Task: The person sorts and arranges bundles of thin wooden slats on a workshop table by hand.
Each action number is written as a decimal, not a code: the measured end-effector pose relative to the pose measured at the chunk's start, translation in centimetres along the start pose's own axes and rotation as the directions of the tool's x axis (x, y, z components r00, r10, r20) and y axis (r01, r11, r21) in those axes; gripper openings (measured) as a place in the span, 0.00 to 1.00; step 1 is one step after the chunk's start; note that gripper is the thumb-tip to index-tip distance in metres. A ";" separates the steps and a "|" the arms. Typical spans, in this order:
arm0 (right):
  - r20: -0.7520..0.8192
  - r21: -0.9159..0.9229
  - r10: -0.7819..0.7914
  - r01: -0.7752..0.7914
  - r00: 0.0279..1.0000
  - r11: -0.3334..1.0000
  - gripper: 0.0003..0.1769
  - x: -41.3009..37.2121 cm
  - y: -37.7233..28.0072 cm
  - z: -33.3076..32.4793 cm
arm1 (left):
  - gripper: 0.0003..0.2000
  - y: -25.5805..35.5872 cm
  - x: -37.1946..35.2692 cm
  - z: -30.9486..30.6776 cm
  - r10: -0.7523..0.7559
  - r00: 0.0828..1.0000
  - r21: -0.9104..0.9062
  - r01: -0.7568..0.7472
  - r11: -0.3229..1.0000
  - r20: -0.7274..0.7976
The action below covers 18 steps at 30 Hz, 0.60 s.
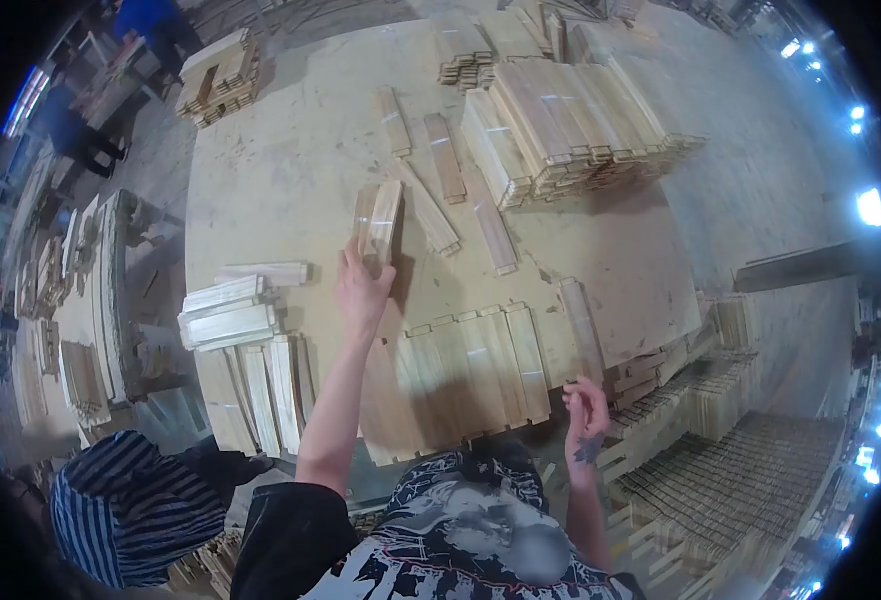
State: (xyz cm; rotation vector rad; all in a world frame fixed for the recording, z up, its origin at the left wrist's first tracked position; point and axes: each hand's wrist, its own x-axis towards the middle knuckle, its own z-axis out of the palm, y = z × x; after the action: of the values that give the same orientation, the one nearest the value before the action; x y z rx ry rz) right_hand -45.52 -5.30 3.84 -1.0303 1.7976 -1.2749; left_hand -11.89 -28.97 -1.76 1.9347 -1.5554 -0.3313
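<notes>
My left hand (365, 288) is closed around the near end of a small stack of wooden planks (386, 215), a pale one beside a browner one. My right hand (588, 408) is at the table's near edge, its fingers loosely bent and apart. Right at its fingertips is the near end of a single plank (583, 325) lying lengthwise on the table. Between my hands, a row of planks (471, 375) lies side by side at the front of the table. Several loose planks (431, 205) lie beyond my left hand.
A tall stack of planks (571, 110) stands at the back right of the table (301, 130). Pale planks (229, 312) are piled at the left. A person in a striped top (141, 510) is close at my left. More stacked wood (731, 460) lies at the lower right.
</notes>
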 end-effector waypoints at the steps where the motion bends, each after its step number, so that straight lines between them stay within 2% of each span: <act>1: 0.043 0.000 -0.078 0.078 0.996 0.997 0.14 1.3 -2.0 1.1 | 0.36 -0.8 -0.4 -0.5 0.027 0.999 0.029 -0.027 0.999 -0.030; 2: 0.085 0.003 -0.154 0.154 0.984 0.988 0.13 2.6 -4.5 2.2 | 0.36 -1.4 -0.8 -0.7 0.043 0.998 0.071 -0.039 0.997 -0.053; 4: 0.212 -0.062 -0.485 0.507 0.849 0.860 0.10 5.3 -12.0 4.6 | 0.35 -2.6 -1.7 -0.8 0.081 0.993 0.159 -0.066 0.985 -0.089; 6: 0.335 0.162 -0.682 0.673 0.650 0.721 0.13 6.0 -19.6 6.2 | 0.35 -3.1 -2.5 -0.5 0.042 0.997 0.204 -0.030 0.979 -0.057; 7: 0.304 0.295 -0.868 0.827 0.394 0.479 0.12 6.4 -21.7 7.0 | 0.35 -3.2 -2.7 -0.5 0.024 0.999 0.229 -0.015 0.973 -0.037; 8: 0.657 0.343 -0.740 0.816 0.147 0.466 0.13 6.7 -27.8 5.9 | 0.35 -3.1 -2.7 -0.6 0.023 0.999 0.257 -0.009 0.966 -0.048; 9: 0.539 0.345 -0.812 0.820 0.225 0.457 0.08 5.2 -30.4 5.9 | 0.35 -2.8 -2.5 -0.5 0.021 0.998 0.281 -0.004 0.960 -0.057; 11: 0.195 0.412 -0.940 0.846 0.281 0.339 0.12 1.2 -31.3 8.7 | 0.34 -2.2 -2.4 0.3 0.016 0.999 0.325 0.002 0.946 -0.052; 13: -0.042 0.471 -0.968 0.859 0.248 0.200 0.15 0.4 -30.8 10.1 | 0.32 -2.2 -2.0 1.1 0.005 0.999 0.373 0.012 0.928 -0.045; 14: -0.056 0.491 -0.969 0.852 0.241 0.184 0.10 0.8 -30.7 10.2 | 0.31 -2.4 -1.6 1.3 -0.007 0.999 0.358 0.018 0.934 -0.032; 16: -0.001 0.570 -0.947 0.778 0.322 0.264 0.07 1.4 -31.2 9.7 | 0.29 -2.1 -1.1 1.5 -0.029 0.999 0.329 0.032 0.944 -0.014; 17: 0.072 0.620 -0.912 0.699 0.403 0.358 0.08 1.6 -31.9 8.9 | 0.26 -1.9 -1.2 1.3 0.002 0.998 0.274 0.016 0.961 -0.066; 18: 0.174 0.640 -0.901 0.650 0.398 0.410 0.08 2.5 -32.0 7.8 | 0.26 -1.3 -1.2 0.7 -0.021 0.995 0.231 0.044 0.972 -0.100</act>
State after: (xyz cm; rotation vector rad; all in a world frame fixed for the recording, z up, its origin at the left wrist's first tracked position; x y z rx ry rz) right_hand -33.17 -17.16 32.07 -1.8321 0.4015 -1.6569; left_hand -11.60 -27.88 -3.37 2.1229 -1.5577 -0.0681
